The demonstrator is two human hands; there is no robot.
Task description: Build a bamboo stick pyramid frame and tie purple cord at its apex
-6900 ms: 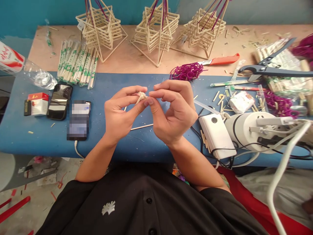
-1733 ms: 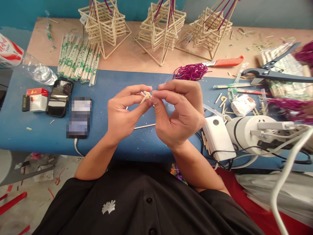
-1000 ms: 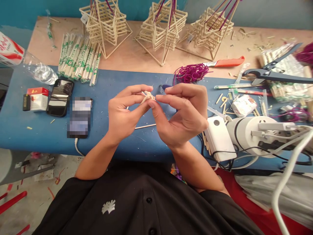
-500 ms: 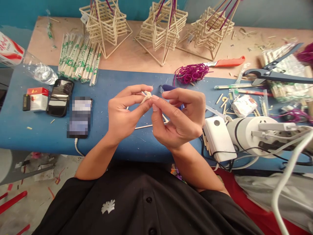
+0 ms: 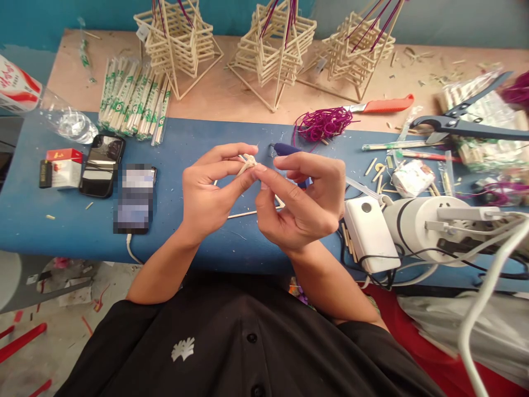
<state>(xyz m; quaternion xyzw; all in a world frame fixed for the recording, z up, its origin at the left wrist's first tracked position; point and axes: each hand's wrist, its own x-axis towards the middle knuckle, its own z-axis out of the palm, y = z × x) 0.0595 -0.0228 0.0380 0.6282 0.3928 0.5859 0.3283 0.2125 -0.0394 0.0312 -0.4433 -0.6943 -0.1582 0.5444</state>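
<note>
Between the thumb and fingers of my left hand (image 5: 210, 190) is a small bundle of pale wooden sticks (image 5: 248, 161), crossing at a knob-like joint. My right hand (image 5: 303, 201) meets it from the right, index fingertip against the bundle and the left thumb tip. Its thumb is bent in close below, and whatever it pinches there is hidden. Under the hands, thin wooden sticks (image 5: 243, 214) form a corner on the blue mat (image 5: 223, 248). A blue-handled tool (image 5: 286, 149) lies behind my right hand, mostly covered by it.
Three stick-built frames (image 5: 279, 49) with purple cords stand at the back. Wrapped chopsticks (image 5: 134, 99) and phones (image 5: 102, 165) lie left. Purple cord (image 5: 322, 124), an orange-handled knife (image 5: 388, 105), cutters (image 5: 467, 124), a power bank (image 5: 371, 234) and a round power strip (image 5: 417, 226) are right.
My right hand has shifted very slightly left and its thumb is drawn down a little. My left hand and the stick bundle stay practically in place.
</note>
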